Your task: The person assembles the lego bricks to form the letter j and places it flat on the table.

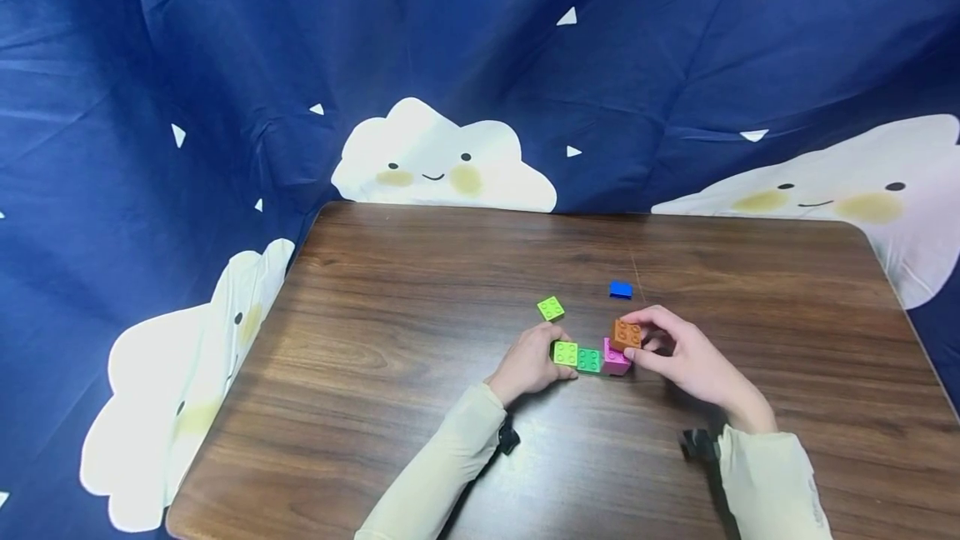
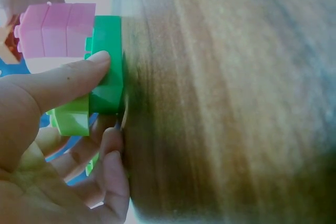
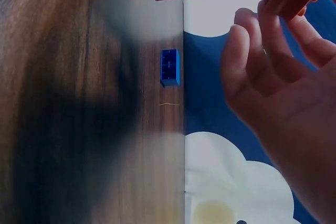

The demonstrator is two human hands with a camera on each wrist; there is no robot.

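Right hand (image 1: 688, 357) is bent in from the near right, and an orange block (image 1: 626, 334) is pinched between its thumb and fingers. Four round studs are shown on the block's top, and its body is tilted in the grip. It is held at the top of a pink stack (image 2: 55, 30); whether the two are touching cannot be told. Three pink blocks are joined in that stack, which is set on one end of a long green block (image 1: 588, 360). On the other end a light-green block (image 1: 566, 353) is fixed, and bare green studs are left between.

By the left hand (image 1: 529, 362) the green block is gripped, the thumb being laid along its near side and the fingers curled beyond. Past that hand, another light-green block (image 1: 551, 308) is seen studs up on the wooden table (image 1: 420, 290). Farther off, a blue block (image 3: 169, 67) is laid on its side, its hollow underside exposed.
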